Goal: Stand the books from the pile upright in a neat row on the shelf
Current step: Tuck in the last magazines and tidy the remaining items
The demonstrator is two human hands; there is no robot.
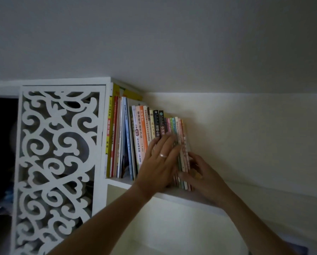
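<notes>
A row of upright books (141, 133) stands on a white shelf (183, 196), tall ones at the left, short thin pastel ones at the right end. My left hand (158, 162), a ring on one finger, lies flat with straight fingers against the spines in the row's right half. My right hand (200, 173) grips the thin pink books (184, 153) at the right end, thumb in front of the spines and fingers behind them. No pile of books is in view.
A white fretwork door (56, 162) stands open left of the books, with a dark compartment (1, 144) beyond it. A pale wall (246, 135) runs behind and to the right of the shelf. The shelf board continues bare to the right of the row.
</notes>
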